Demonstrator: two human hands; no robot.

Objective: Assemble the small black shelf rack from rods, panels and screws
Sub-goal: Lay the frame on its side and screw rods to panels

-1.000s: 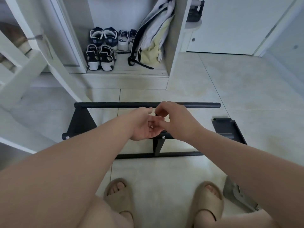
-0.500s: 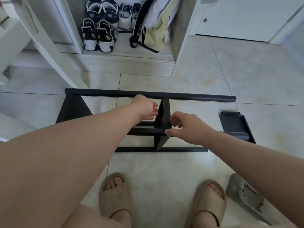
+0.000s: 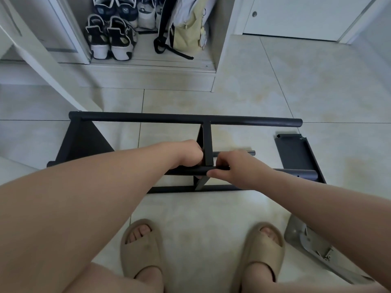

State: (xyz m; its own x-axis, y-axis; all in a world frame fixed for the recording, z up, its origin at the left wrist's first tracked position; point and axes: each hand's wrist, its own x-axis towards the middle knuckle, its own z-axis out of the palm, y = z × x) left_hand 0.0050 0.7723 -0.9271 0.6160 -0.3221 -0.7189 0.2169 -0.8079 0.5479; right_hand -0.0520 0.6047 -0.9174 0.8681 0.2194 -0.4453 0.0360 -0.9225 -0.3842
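The part-built black rack lies on the tiled floor: a far rod [image 3: 148,118], a left side panel [image 3: 84,142], an upright middle panel [image 3: 207,140], a near rod [image 3: 186,171] and a low front rod [image 3: 173,189]. My left hand [image 3: 187,153] is curled against the left face of the middle panel where the near rod crosses it; its fingertips are hidden. My right hand [image 3: 234,166] grips the near rod just right of that joint. A loose black panel [image 3: 296,153] lies flat on the right.
My feet in beige slides [image 3: 141,248] stand just in front of the rack. A grey metal part [image 3: 313,246] lies at the lower right. Behind the rack are a cupboard with shoes [image 3: 110,39] and a bag [image 3: 186,32], and a white frame [image 3: 42,64] on the left.
My hands, which met over a small silver piece, have parted and dropped to the middle panel's joint. The right hand now holds the near rod. The view has tilted down.
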